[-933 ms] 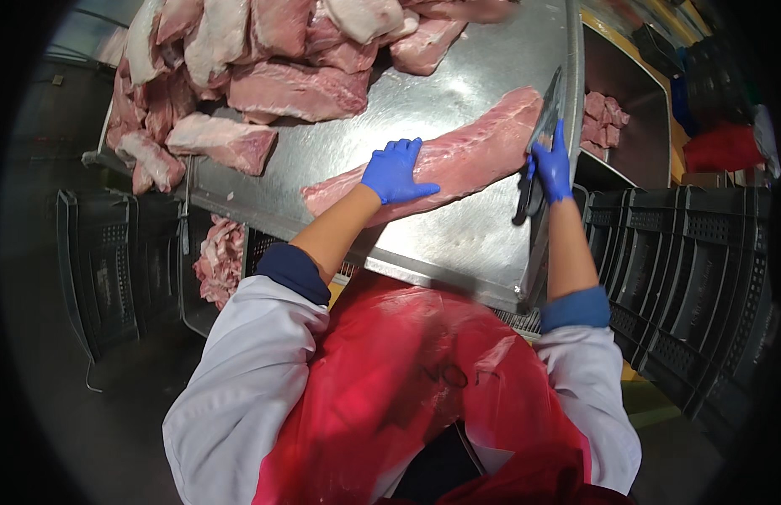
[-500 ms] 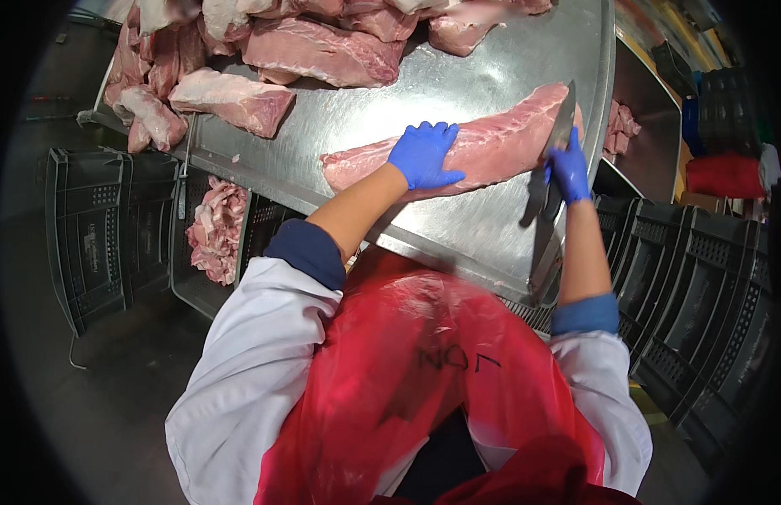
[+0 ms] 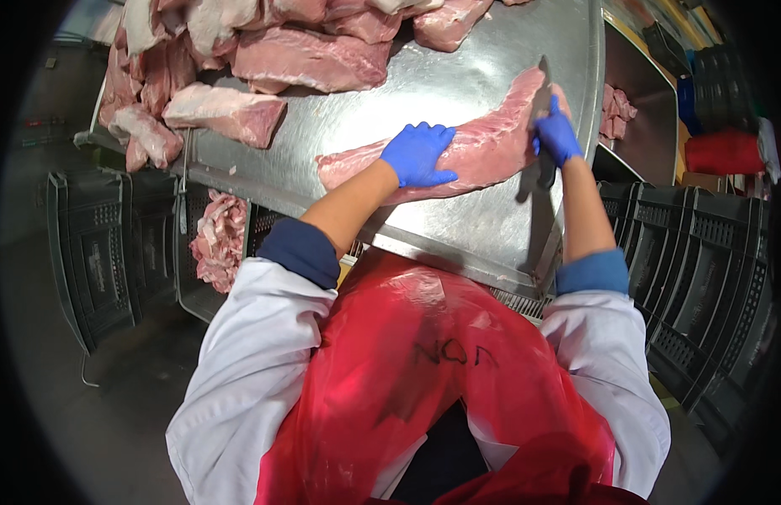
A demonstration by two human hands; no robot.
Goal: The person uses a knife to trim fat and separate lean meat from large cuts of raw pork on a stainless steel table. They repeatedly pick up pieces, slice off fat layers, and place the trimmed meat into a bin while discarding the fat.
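Since the earlier frame, left hand (image 3: 417, 154) has shifted along the long pork cut (image 3: 466, 151), pressing flat on it, open. Steel surface (image 3: 458, 67) carries the cut near its front edge; piled meat pieces (image 3: 264, 50) run off-frame. Right hand (image 3: 558, 133) grips a knife (image 3: 538, 139), blade partly hidden. Dark crates (image 3: 96, 244) below.

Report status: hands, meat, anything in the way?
Left hand flat on long pork cut. Right hand grips knife at its far end. Other cuts lie apart.

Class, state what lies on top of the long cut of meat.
On the long cut of meat: the gloved left hand lies flat, the right hand holds a knife. The meat beneath them is covered.
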